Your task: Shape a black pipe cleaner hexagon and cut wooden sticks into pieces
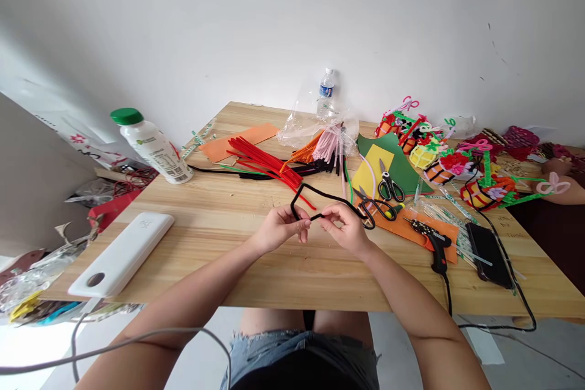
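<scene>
A black pipe cleaner [326, 194], bent into a loop with corners, is held between my two hands above the table's front half. My left hand [286, 226] pinches it on the left, near a short straight stretch. On the other side of that stretch, my right hand [343, 225] grips it between thumb and fingers. Just beyond my hands lies a bundle of red pipe cleaners [265, 158], with orange pipe cleaners [304, 151] and pale pink ones [329, 145] beside it. Two pairs of scissors [389, 186] rest to the right on coloured sheets.
A glue gun [436, 244] with its cord and a black phone [490, 254] lie at right. Several decorated pipe cleaner baskets [441, 167] stand behind them, near another person's hand [564, 181]. At left are a white power bank [123, 253] and a green-capped bottle [155, 149].
</scene>
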Tool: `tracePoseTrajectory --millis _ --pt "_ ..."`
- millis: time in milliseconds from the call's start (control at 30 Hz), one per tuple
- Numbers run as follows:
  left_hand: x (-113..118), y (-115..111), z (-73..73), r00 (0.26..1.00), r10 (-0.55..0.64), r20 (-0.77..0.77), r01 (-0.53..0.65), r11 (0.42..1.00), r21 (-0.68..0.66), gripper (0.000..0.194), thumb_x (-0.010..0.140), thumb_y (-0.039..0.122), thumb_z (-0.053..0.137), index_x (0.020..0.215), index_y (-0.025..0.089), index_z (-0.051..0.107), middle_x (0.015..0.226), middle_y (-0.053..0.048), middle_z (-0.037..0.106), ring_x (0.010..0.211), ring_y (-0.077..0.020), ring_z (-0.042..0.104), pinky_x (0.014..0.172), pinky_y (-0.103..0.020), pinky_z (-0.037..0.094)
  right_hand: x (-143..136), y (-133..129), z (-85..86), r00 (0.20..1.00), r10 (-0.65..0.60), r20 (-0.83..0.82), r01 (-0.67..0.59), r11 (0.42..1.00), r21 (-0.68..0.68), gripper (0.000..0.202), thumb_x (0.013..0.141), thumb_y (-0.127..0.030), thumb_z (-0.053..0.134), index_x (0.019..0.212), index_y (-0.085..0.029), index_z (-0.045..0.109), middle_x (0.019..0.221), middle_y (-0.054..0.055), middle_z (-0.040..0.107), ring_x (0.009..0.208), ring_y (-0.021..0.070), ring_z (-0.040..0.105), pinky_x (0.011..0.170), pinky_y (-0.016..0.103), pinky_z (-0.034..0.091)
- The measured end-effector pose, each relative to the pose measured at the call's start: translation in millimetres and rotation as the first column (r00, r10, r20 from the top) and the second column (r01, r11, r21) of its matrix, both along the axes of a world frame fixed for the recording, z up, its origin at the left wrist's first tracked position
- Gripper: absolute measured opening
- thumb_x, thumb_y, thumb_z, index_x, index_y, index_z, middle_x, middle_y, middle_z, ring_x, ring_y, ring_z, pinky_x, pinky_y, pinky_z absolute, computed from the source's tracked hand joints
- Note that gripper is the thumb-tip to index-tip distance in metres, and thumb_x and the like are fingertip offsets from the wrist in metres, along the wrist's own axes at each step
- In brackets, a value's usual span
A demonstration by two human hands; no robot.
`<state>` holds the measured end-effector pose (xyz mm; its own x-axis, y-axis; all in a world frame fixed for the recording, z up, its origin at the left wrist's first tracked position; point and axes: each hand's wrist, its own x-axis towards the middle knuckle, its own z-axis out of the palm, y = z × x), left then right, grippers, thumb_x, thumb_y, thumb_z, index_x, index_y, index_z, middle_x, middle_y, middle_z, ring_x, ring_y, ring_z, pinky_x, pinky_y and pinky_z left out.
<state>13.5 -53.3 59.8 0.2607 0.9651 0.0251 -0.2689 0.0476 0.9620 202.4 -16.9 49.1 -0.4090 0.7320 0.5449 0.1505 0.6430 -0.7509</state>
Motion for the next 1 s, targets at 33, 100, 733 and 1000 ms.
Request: tracePoseTrajectory --millis 33,100,733,1000 --pt "0 0 -0.4 1.000 -0.002 0.005 0.002 1.000 -0.006 0.032 0.067 0.036 0.078 0.075 0.012 0.057 0.051 -0.001 0.064 0.044 -0.0133 0.060 0.048 -0.025 0.049 0 0 1.4 1.000 0.000 0.014 -0.001 1.000 0.027 0.012 0.083 -0.026 0.064 0.091 -0.020 0.058 0.088 0.005 0.061 0.074 0.0133 0.061 0.064 0.026 0.054" --pt "0 0 -1.1 1.000 -0.006 0.014 0.006 1.000 -0.014 0.033 0.066 0.035 0.078 0.075 0.012 0.057 0.051 -0.001 0.063 0.044 -0.0135 0.060 0.047 -0.025 0.049 1 1 3.8 0.999 0.002 0.036 -0.004 0.998 0.060 0.012 0.083 -0.026 0.064 0.092 -0.020 0.058 0.088 0.006 0.062 0.074 0.0135 0.061 0.065 0.026 0.055" --pt "-1 4 -1.3 0.995 0.061 0.076 -0.057 0.997 -0.055 0.039 0.065 0.039 0.079 0.081 0.012 0.055 0.057 0.001 0.063 0.041 -0.0151 0.061 0.041 -0.026 0.048 4 2 7.8 0.986 0.145 0.082 -0.143 0.989 -0.027 0.014 0.090 -0.031 0.054 0.082 -0.019 0.055 0.080 0.004 0.059 0.059 0.0113 0.058 0.057 0.026 0.052" --pt "-2 5 -1.7 0.994 0.061 0.086 -0.053 0.994 -0.098 0.040 0.063 0.038 0.080 0.082 0.013 0.055 0.055 0.001 0.063 0.038 -0.0140 0.059 0.039 -0.024 0.045 2 0 14.2 0.938 0.300 0.171 -0.277 0.949 -0.148 0.025 0.090 -0.037 0.051 0.073 -0.019 0.051 0.066 0.000 0.055 0.052 0.0098 0.055 0.051 0.023 0.045"
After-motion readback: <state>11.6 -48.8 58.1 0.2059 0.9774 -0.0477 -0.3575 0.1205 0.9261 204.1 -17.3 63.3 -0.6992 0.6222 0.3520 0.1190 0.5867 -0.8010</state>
